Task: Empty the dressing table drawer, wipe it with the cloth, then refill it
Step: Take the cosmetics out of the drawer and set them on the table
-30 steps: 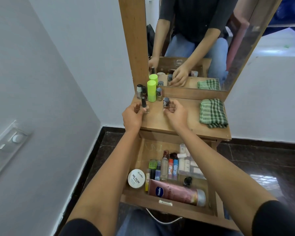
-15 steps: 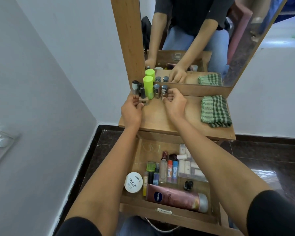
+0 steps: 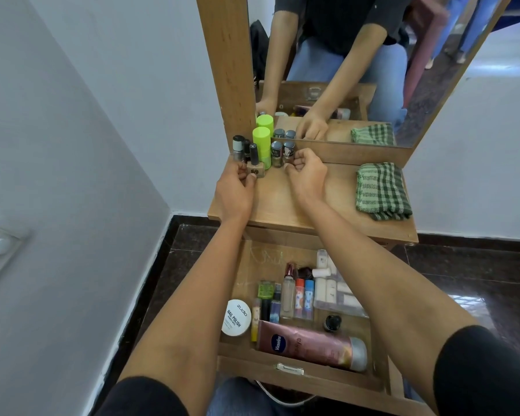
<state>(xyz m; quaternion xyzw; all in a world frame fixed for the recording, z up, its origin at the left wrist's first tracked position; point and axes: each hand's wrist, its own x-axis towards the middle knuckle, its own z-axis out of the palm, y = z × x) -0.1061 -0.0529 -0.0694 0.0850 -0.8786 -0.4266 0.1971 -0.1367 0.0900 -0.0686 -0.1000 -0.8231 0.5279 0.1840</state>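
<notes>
Standing pulled out at 6 o'clock in the view, the drawer (image 3: 261,259) of the dressing table (image 3: 282,205) holds many things. A pink Vaseline tube (image 3: 312,346) lies along its front wall. A white round tub (image 3: 236,317) marked nail polish sits at the tube's 9 o'clock end. A row of small bottles and sticks (image 3: 294,295) lies just behind the tube. A clear pouch (image 3: 336,292) of white pieces lies at the drawer's 3 o'clock side, with a small black cap (image 3: 332,322) near it.

The cloth (image 3: 382,190), green-checked and folded, rests at the tabletop's 3 o'clock edge, well apart from both hands.

At the tabletop's 10 o'clock corner, against the mirror (image 3: 357,70), a cluster of upright containers stands. It includes a lime-green tube (image 3: 261,145), dark and silver-capped bottles (image 3: 237,147) at the tube's 9 o'clock side and two grey-capped bottles (image 3: 276,151) at its 3 o'clock side.

The left hand (image 3: 234,190) pinches the square-based polish bottle (image 3: 255,168) at the front of that cluster, thumb on its near face. The bottle stands upright on the wood. The right hand (image 3: 308,172) is curled just beside the grey-capped bottle nearer 3 o'clock. Whether its fingertips pinch that bottle or only lie next to it cannot be told.

The mirror, at 12 o'clock, reflects the arms, the cluster and the cloth. A grey wall with a switch plate (image 3: 0,244) fills 9 o'clock, and dark polished floor (image 3: 463,280) shows at 4 o'clock.
</notes>
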